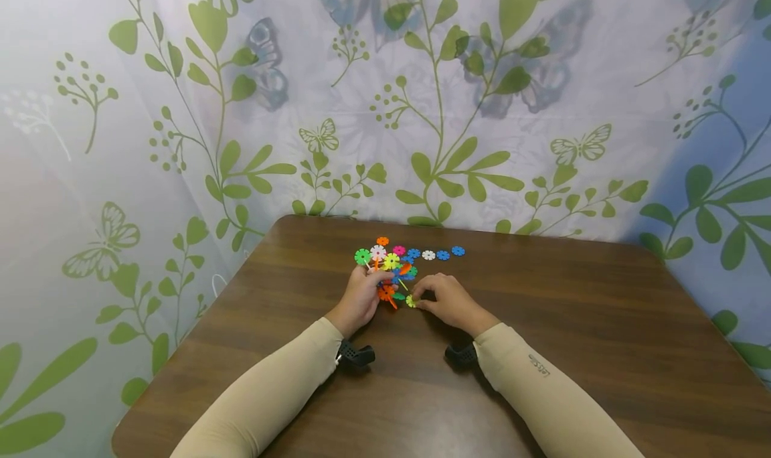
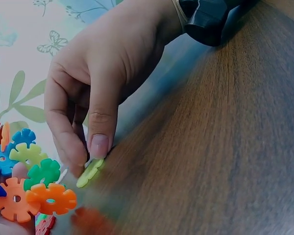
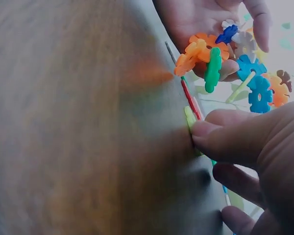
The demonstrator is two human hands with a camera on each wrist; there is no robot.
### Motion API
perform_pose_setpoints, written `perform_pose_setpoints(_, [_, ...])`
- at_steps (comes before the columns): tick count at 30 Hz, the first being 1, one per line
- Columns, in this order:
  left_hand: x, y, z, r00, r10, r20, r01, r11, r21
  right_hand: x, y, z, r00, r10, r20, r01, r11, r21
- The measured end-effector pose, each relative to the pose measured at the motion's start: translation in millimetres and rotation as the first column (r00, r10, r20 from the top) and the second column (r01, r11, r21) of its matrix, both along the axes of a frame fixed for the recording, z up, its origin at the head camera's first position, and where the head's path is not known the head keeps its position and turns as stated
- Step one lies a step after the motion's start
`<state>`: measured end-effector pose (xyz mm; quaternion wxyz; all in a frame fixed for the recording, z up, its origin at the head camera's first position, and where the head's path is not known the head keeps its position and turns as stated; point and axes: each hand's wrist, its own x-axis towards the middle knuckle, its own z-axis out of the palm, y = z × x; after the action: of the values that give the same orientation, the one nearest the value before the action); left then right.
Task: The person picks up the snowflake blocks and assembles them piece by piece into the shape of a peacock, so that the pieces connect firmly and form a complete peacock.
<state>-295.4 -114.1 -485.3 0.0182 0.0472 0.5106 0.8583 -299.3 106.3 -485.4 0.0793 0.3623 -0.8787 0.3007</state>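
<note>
My left hand [image 1: 357, 298] holds a cluster of joined plastic flower-shaped discs [image 3: 260, 93] in orange, blue, green, yellow and white. Its thumb lies over part of the cluster, so some of the pieces are hidden. To the right, close beside the cluster, my right hand [image 1: 452, 300] pinches a single yellow-green flower-shaped disc [image 2: 91, 172] between thumb and fingertips. That disc is tilted up on edge, low at the table surface, apart from the cluster. In the left wrist view an orange disc [image 2: 52, 199] and a green disc [image 2: 42, 173] jut from the cluster's near side.
Beyond the hands, loose discs lie on the brown wooden table [image 1: 572, 324], including a blue disc [image 1: 458, 251], a white disc [image 1: 428, 255] and a pink disc [image 1: 399, 250]. A leaf-patterned curtain [image 1: 373, 177] hangs behind the table's far edge.
</note>
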Motion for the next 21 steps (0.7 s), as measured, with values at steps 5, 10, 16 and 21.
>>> perform_pose_setpoints(5, [-0.4,-0.8,0.3,1.0,-0.014,-0.013,0.014,1.0,-0.006,0.2,-1,0.4,0.998,-0.009,0.064,0.011,0.999,-0.034])
perform_pose_setpoints(10, [-1.0,-0.8,-0.5,1.0,-0.023,-0.017,0.023,1.0,-0.007,-0.2,0,-1.5,0.997,0.026,0.073,-0.023,0.999,-0.033])
perform_pose_setpoints(16, [-1.1,-1.2,-1.2,0.999,-0.021,-0.028,0.021,1.0,-0.016,-3.3,3,-1.6,0.991,0.03,0.127,-0.023,0.998,-0.058])
perform_pose_setpoints(21, [-1.5,-0.6,-0.3,1.0,-0.015,-0.012,0.015,1.0,-0.017,-9.3,12,1.2,0.981,-0.088,0.174,0.119,0.977,-0.177])
